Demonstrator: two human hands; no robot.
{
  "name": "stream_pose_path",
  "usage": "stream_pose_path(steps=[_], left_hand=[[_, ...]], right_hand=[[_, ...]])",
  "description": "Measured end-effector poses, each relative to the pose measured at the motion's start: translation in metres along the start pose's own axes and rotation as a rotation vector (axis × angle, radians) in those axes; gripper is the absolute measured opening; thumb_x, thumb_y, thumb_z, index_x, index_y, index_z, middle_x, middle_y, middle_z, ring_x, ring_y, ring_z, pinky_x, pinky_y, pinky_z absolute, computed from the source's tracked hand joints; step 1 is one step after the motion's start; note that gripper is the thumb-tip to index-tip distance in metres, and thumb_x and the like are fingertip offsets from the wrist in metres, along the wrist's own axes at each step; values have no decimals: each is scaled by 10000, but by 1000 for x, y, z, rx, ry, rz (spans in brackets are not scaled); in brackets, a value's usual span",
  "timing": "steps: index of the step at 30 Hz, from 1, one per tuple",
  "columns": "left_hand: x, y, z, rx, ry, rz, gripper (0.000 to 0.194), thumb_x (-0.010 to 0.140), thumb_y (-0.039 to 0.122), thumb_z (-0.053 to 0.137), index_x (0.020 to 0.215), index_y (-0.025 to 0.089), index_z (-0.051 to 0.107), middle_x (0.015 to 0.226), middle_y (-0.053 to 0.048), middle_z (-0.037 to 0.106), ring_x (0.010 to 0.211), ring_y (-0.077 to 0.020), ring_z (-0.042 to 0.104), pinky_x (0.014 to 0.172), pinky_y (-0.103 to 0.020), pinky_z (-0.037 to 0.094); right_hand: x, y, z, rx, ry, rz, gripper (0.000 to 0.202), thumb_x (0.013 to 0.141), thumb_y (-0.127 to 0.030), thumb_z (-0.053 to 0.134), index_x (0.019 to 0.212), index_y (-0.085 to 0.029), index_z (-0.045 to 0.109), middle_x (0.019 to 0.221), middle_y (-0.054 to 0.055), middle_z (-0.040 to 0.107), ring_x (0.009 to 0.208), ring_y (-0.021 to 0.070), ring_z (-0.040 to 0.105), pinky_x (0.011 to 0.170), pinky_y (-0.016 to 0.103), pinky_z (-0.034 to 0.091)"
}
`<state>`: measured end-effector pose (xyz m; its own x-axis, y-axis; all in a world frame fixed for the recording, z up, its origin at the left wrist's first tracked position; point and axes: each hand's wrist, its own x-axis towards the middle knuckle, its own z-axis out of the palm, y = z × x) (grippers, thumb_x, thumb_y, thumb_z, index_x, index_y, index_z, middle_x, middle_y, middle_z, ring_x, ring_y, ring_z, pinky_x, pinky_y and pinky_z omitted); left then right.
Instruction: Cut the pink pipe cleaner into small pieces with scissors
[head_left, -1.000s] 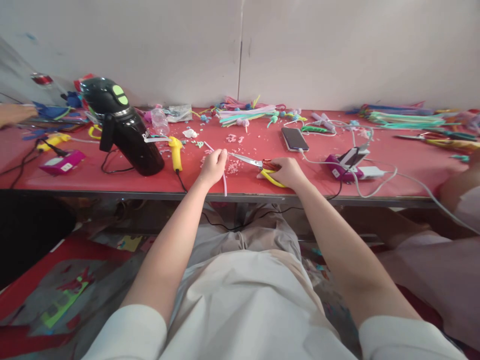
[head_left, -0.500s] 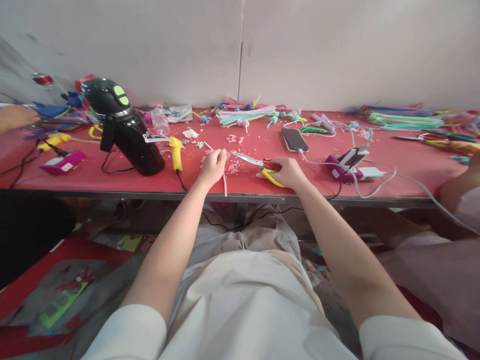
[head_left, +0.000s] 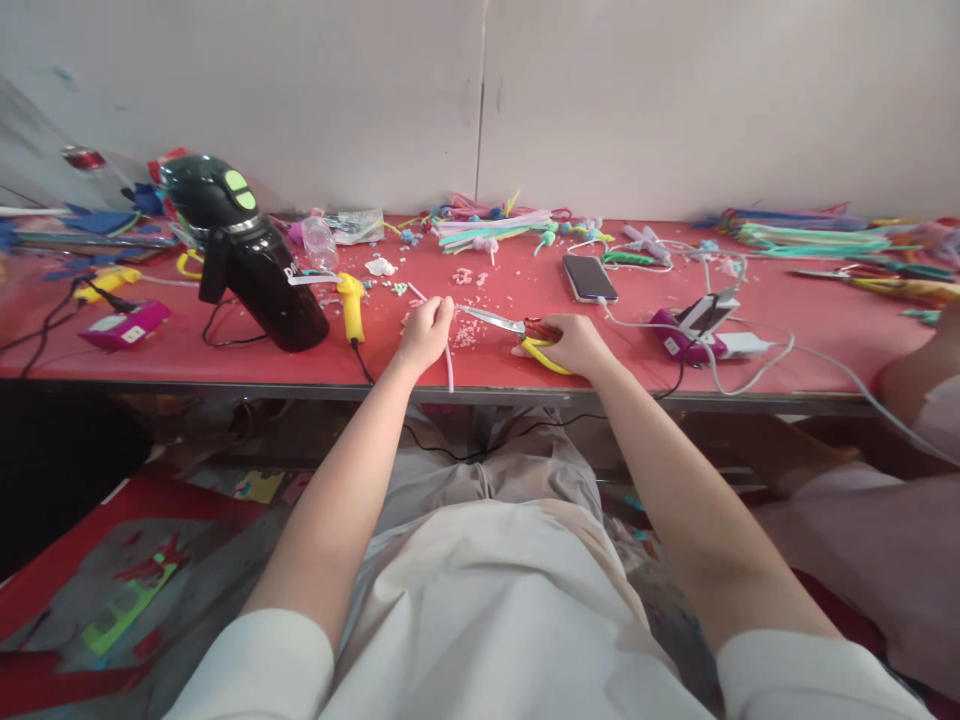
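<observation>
Currently, in the head view, the left hand's (head_left: 426, 335) grip is pinching a pink strip (head_left: 451, 372) over the desk's (head_left: 825, 315) front edge; the right hand's (head_left: 574, 345) grip is wrapping the scissors' (head_left: 516, 327) handles, the blades pointing toward the left fingertips, near pink scraps (head_left: 466, 337).

Two yellow glue guns (head_left: 351, 312), two purple boxes (head_left: 142, 322), one flask (head_left: 262, 275), one held pink stem (head_left: 451, 371)
</observation>
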<state>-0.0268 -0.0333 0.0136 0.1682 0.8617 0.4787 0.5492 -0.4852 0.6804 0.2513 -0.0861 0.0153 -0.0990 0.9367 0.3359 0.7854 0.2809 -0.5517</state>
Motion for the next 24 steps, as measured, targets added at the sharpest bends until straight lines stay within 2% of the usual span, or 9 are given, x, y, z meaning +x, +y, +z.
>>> stream_pose_path(steps=[9, 17, 24], left_hand=[[0, 3, -1, -3, 14, 9, 341, 1051, 469, 571, 958, 156, 669, 868, -18, 672, 744, -123, 620, 752, -311, 567], [0, 1, -1, 6, 11, 0, 323, 1048, 464, 578, 1021, 158, 679, 941, -37, 693, 792, -132, 641, 774, -321, 580], [0, 1, 0, 10, 9, -6, 302, 1049, 441, 586, 1063, 156, 686, 985, -47, 707, 827, -139, 663, 795, -332, 596]], right_hand=[[0, -2, -1, -1, 11, 6, 770, 548, -957, 722, 601, -220, 507, 588, -17, 428, 613, 145, 383, 562, 325, 274], [1, -1, 0, -7, 14, 11, 775, 566, -962, 699, 560, -216, 489, 572, -9, 418, 612, 142, 361, 562, 331, 254], [0, -1, 0, -2, 39, 12, 727, 605, -918, 713, 641, -212, 540, 584, -13, 441, 607, 143, 383, 568, 322, 285]])
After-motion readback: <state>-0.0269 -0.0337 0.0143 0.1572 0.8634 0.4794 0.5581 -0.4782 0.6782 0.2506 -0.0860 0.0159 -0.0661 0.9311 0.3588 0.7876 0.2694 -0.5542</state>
